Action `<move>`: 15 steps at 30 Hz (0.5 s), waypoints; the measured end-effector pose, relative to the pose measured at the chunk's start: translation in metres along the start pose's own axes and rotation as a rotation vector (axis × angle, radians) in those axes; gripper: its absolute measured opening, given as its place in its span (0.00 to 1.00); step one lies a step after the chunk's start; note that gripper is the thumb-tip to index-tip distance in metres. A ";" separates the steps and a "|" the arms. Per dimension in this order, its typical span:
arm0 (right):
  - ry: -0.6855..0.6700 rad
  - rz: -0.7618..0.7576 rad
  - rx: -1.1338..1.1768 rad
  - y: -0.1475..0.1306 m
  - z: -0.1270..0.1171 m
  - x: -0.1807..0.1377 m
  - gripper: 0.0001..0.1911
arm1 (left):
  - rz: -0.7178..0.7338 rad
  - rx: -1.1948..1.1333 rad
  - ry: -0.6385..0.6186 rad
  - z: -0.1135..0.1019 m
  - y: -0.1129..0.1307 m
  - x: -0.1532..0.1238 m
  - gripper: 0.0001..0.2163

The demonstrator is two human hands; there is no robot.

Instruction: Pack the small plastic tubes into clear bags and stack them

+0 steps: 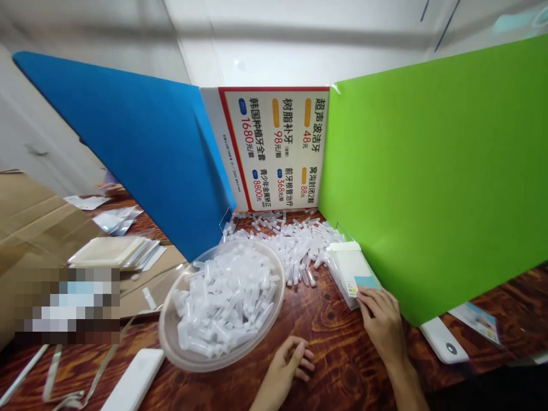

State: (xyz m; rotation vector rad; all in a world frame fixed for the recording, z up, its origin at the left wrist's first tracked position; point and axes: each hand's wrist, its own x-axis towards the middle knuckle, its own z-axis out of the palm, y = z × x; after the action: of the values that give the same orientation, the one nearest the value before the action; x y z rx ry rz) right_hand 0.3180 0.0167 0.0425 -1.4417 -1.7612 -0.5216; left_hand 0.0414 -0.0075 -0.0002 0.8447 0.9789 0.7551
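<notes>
My left hand (289, 361) rests low over the wooden table, fingers loosely curled and apart, with nothing visible in them. At the right, my right hand (383, 319) has its thumb and fingers closed on the near edge of a flat packet (357, 268). This packet is white with a blue patch and a small yellow-marked label, and it lies on clear plastic bags. A round plastic bowl (168, 328) stands left of my left hand, heaped with small white translucent plastic tubes (226, 297). More loose tubes (295, 245) are spread behind the bowl.
A blue panel (141, 142), a printed price board (278, 148) and a green panel (436, 171) stand around the tubes. Left are a cardboard box (38, 228), stacked packets (113, 251) and a white bar-shaped object (135, 379). Another white device (445, 342) lies right.
</notes>
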 end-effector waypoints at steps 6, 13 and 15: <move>0.023 -0.062 0.223 -0.061 -0.014 -0.029 0.13 | -0.030 -0.203 -0.047 0.024 0.015 0.023 0.39; -0.313 0.175 0.651 -0.103 0.017 -0.027 0.10 | 0.064 0.134 0.058 0.003 0.032 0.033 0.36; -0.309 0.325 0.554 -0.092 0.039 -0.005 0.10 | 0.023 0.202 0.032 -0.017 0.031 0.021 0.34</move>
State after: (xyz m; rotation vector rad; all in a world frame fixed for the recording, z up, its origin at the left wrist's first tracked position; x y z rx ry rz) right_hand 0.2192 0.0170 0.0294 -1.4024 -1.6691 0.3560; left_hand 0.0280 0.0291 0.0137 1.0230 1.0882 0.6983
